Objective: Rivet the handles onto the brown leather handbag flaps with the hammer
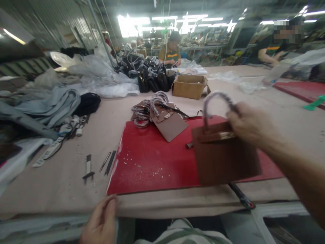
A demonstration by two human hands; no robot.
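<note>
A brown handbag (224, 159) with a wrapped, arched handle and a metal clasp hangs over the right part of the red mat (149, 159), blurred by motion. My right hand (241, 118) is closed on its handle side near the top. At the table's front edge, by the mat's near left corner, my left hand (101, 218) has its fingers curled together; whether anything is between them is hidden. Several more brown bags (169, 123) with plastic-wrapped handles lie piled at the mat's back edge. A small brown piece (189, 145) lies just left of the held bag.
Left of the mat lie a dark strip (110, 162), a thin metal tool (105, 161) and a hammer-like tool (88, 169). A black-handled tool (242, 196) juts over the front edge. Behind stand a cardboard box (189, 86) and black bags (152, 79). Two people work farther back.
</note>
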